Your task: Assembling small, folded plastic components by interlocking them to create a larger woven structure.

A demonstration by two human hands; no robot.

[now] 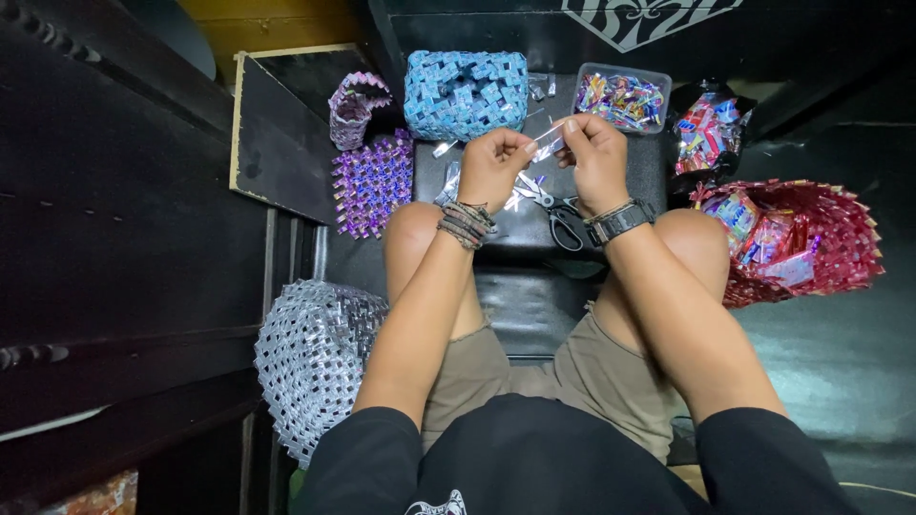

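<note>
dark worktop point(520, 234) between bare knees. above it, silvery wrapper strip point(547, 143), pinched at both ends: left hand point(491, 167) grip clenched on it, right hand point(596, 157) likewise. scissors point(563, 217) below; blue woven box point(466, 92), clear tub of wrappers point(622, 97) beyond.

Black sleeves, khaki shorts, braided bracelets point(465, 225) on left wrist, black watch point(621, 221) on right wrist

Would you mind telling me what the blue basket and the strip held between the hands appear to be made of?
The blue basket looks woven from folded glossy wrapper strips, judging by its interlocked, printed facets. The strip, pinched between the left hand and the right hand, looks like thin shiny foil or plastic wrapper; which is unclear.
</note>
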